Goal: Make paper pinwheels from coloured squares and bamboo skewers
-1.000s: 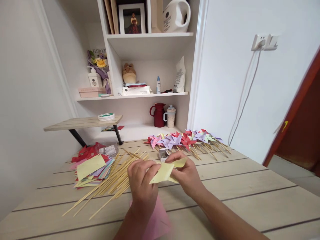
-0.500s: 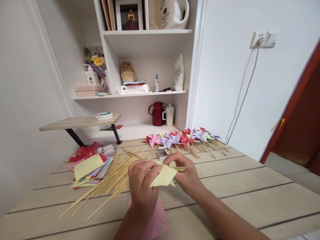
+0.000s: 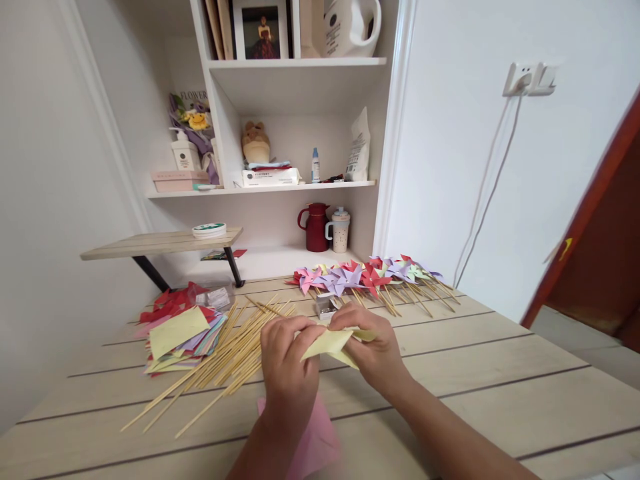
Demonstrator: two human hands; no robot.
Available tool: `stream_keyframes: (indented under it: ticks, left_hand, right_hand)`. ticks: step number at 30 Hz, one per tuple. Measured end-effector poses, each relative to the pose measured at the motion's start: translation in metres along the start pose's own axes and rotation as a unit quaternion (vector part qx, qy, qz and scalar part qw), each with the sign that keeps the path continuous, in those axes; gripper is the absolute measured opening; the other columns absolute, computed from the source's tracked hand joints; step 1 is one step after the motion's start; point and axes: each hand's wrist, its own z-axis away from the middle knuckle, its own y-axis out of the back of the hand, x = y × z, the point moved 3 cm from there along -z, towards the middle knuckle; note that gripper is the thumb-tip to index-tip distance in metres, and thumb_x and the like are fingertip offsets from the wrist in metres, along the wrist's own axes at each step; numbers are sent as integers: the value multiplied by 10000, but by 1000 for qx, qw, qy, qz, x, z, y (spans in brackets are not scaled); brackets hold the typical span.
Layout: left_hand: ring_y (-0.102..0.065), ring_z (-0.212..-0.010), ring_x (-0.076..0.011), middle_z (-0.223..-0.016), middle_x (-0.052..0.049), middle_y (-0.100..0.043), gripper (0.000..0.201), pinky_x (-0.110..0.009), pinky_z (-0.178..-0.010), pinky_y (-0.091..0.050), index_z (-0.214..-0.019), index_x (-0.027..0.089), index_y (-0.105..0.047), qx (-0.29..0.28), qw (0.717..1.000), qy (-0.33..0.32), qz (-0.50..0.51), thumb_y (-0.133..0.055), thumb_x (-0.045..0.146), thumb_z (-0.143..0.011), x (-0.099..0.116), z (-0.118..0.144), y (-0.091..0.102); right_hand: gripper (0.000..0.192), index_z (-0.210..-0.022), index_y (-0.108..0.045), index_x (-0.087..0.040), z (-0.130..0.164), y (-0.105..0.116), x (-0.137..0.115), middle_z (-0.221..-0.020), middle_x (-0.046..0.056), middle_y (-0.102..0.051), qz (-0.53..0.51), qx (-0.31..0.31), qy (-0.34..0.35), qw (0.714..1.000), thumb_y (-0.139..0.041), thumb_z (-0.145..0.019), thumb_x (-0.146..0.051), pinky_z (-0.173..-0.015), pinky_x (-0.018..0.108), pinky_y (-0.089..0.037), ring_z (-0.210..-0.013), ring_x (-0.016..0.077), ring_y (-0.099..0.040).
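Note:
Both hands hold one pale yellow paper square point(image 3: 331, 344) just above the wooden table point(image 3: 500, 393). My left hand point(image 3: 287, 363) pinches its left side, my right hand point(image 3: 373, 347) bends the right corners inward over the middle. A pink paper sheet point(image 3: 313, 440) lies on the table under my left wrist. Left of my hands lies a spread of bamboo sticks point(image 3: 220, 363), and beyond them a stack of coloured paper squares point(image 3: 180, 333) with a yellow one on top.
A row of finished paper pinwheels point(image 3: 367, 277) on sticks lies at the table's far side, with a small metal box point(image 3: 326, 305) in front. Behind stand white shelves with a red jug point(image 3: 316, 228), a cup and bottles. A low wooden riser point(image 3: 160, 243) stands far left.
The yellow paper has been folded tighter: its flaps, loose and spread a second ago, are now drawn in toward the centre between my fingers. The hands stayed in place.

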Motion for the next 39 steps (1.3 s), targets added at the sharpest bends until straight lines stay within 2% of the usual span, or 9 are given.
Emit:
stream_keyframes:
  ticks: [2,5,7,14,21,34,39]
  left_hand:
    - [-622,-850,-176,-893,-13,-669,210,-346,-809,-469,-917,241,-680,-15,998,49,21,-595,58,-863,-1,0,-2]
    - [-643,-886,-191,-925,-29,-678,95,-348,-802,-503,-924,231,-678,-48,991,110,58,-642,157,-878,-3,0,-8]
    - [-652,-900,-200,-941,-40,-684,80,-358,-809,-517,-936,225,-675,-60,987,128,70,-658,179,-872,-4,1,-11]
    - [-667,-902,-205,-923,-37,-708,69,-368,-813,-520,-915,232,-692,-59,981,162,86,-663,192,-867,-9,5,-13]
    - [-667,-845,-186,-872,-28,-699,45,-327,-761,-522,-843,220,-682,-41,975,189,110,-672,178,-857,-11,4,-13]
    - [-654,-829,-153,-864,-11,-675,89,-268,-748,-522,-833,217,-670,-26,971,194,139,-679,128,-836,-8,2,-11]
    - [-650,-832,-149,-870,-6,-671,116,-267,-749,-515,-838,216,-657,-27,977,173,121,-679,102,-832,-8,3,-11]
  right_hand:
    - [69,-769,-692,-219,0,0,6,-721,22,-663,-36,0,-74,997,-687,-821,-265,-632,314,-463,-683,186,-605]
    - [184,-783,-651,-201,1,0,16,-643,-16,-600,-109,-6,-194,975,-734,-781,-366,-539,271,-414,-569,145,-532]
    - [256,-797,-636,-194,1,1,20,-634,-26,-588,-132,1,-223,966,-766,-749,-409,-533,263,-401,-555,134,-509]
    - [289,-808,-645,-192,-1,2,21,-672,-15,-603,-149,24,-238,959,-800,-702,-410,-556,269,-413,-591,143,-528]
    - [222,-758,-655,-196,0,3,18,-658,-16,-601,-94,12,-208,974,-772,-743,-384,-564,268,-412,-598,144,-528]
    - [215,-785,-684,-178,2,4,20,-669,-18,-598,-101,6,-240,965,-794,-720,-351,-570,254,-398,-610,131,-514]
    - [202,-780,-687,-180,2,4,20,-683,-10,-619,-95,5,-227,969,-795,-722,-341,-579,263,-422,-623,142,-545]
